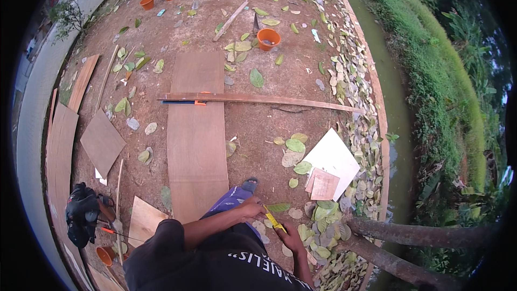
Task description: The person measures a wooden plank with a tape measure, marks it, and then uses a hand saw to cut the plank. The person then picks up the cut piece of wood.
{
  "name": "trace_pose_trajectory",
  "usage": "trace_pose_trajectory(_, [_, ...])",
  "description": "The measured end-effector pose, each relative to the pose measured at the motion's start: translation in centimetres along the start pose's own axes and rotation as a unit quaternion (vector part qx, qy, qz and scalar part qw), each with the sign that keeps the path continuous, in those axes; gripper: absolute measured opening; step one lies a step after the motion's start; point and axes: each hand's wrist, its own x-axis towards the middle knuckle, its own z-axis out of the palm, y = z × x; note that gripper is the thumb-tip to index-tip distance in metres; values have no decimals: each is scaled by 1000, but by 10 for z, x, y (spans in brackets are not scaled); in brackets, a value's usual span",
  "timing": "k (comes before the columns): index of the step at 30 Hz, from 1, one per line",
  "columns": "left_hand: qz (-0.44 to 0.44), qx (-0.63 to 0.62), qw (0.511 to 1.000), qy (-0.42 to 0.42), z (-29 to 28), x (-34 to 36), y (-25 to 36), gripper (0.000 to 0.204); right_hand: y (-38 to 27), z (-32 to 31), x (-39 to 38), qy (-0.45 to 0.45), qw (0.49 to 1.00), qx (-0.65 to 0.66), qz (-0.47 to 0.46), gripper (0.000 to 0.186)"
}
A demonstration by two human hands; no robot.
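Note:
My left hand (pixel 251 208) is in front of my body, its fingers closed at one end of a yellow tape measure (pixel 273 221). My right hand (pixel 291 238) grips the tape measure's other end, lower and to the right. Only a short yellow stretch with dark marks shows between the two hands. Under my left forearm is purple patterned cloth (pixel 229 198) over my leg, and a foot (pixel 250 184) shows beyond it. A long brown plywood sheet (pixel 197 167) lies on the ground just left of my hands.
Across the plywood lies a wooden batten (pixel 258 98) beside a blue-and-orange tool (pixel 186 102). A white board (pixel 339 156) bearing small wooden squares (pixel 325 185) is right. Ahead stands an orange bucket (pixel 268 39). Tree trunks (pixel 425 233) and a water channel (pixel 399 178) border the right.

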Motion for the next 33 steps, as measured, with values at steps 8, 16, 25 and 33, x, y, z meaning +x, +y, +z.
trace_pose_trajectory(8, [143, 55, 988, 10, 33, 75, 214, 35, -36, -112, 57, 64, 984, 127, 109, 38])
trace_pose_trajectory(16, [184, -50, 977, 97, 16, 182, 356, 45, -141, -238, 275, 84, 994, 42, 63, 30])
trace_pose_trajectory(25, [216, -258, 918, 210, -2, 228, 477, 29, -307, -324, 508, -70, 963, -235, -111, 34])
trace_pose_trajectory(33, [281, -559, 725, 288, -88, 272, 551, 22, -377, -293, 654, -249, 939, -222, -86, 58])
